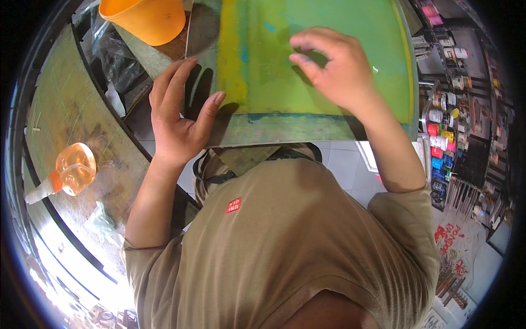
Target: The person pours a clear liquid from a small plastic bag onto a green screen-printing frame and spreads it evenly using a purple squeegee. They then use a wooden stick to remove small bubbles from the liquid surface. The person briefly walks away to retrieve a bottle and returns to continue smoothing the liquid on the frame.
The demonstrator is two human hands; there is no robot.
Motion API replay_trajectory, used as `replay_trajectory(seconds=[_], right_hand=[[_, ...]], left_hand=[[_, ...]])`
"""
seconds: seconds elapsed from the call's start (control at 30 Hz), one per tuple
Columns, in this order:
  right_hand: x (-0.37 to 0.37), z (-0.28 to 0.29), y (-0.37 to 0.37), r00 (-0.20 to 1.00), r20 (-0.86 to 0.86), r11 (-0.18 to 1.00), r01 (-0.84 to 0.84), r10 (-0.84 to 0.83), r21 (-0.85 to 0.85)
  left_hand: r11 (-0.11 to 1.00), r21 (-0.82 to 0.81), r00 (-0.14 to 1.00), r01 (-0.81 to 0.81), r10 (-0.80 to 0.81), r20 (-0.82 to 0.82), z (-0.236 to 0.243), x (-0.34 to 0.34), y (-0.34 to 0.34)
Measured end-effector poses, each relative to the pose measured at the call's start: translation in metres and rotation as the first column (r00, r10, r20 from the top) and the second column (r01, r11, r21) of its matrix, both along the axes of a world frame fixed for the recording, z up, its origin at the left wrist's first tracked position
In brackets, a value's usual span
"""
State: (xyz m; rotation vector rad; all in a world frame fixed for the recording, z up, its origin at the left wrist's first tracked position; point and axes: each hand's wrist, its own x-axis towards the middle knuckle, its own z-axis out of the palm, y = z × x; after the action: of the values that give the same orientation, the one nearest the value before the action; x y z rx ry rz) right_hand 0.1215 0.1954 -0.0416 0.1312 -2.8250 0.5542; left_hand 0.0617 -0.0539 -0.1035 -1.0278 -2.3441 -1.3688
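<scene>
A screen-printing frame [307, 127] with a yellow-green mesh [274, 71] lies in front of me, marked by yellow and blue stains along its left side. At its near left corner is my left hand [178, 112], open with thumb and fingers spread; whether it touches the frame I cannot tell. Above the mesh my right hand [337, 68] is bent at the wrist, its thumb and curled fingers apart with a gap between them. Nothing shows in either hand. Dark smudges mark some fingertips.
An orange bucket [150, 22] stands beyond the left hand. On the stained worktable [71, 104] at left lie a clear bottle of orange liquid [75, 169] and a crumpled plastic bag [102, 222]. Shelves of paint jars [438, 142] line the right side.
</scene>
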Motion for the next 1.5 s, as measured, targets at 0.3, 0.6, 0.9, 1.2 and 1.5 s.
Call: replay_trajectory(seconds=[0.3, 0.6, 0.9, 1.2, 1.5], right_hand=[[0.076, -0.006, 0.052, 0.84, -0.142, 0.798, 0.424, -0.523, -0.428], [0.157, -0.027, 0.054, 0.583, -0.086, 0.445, 0.509, -0.808, -0.736], [0.101, -0.012, 0.057, 0.817, -0.241, 0.674, 0.225, -0.524, -0.703], [-0.067, -0.003, 0.067, 0.998, -0.06, 0.876, 0.003, -0.037, -0.482], [-0.116, -0.018, 0.054, 0.999, 0.009, 0.985, -0.039, 0.041, -0.168]], left_hand=[[0.999, -0.053, 1.0, 0.01, -0.01, -0.001, 0.003, 0.001, 0.003], [0.998, -0.063, 0.999, -0.009, 0.012, 0.046, 0.002, 0.001, -0.002], [0.996, -0.092, 1.0, 0.004, -0.003, 0.019, 0.005, 0.002, 0.005], [0.986, -0.161, 0.999, -0.033, 0.039, 0.036, 0.016, 0.004, 0.006], [0.985, -0.167, 0.996, -0.039, 0.052, 0.073, 0.019, 0.005, 0.004]])
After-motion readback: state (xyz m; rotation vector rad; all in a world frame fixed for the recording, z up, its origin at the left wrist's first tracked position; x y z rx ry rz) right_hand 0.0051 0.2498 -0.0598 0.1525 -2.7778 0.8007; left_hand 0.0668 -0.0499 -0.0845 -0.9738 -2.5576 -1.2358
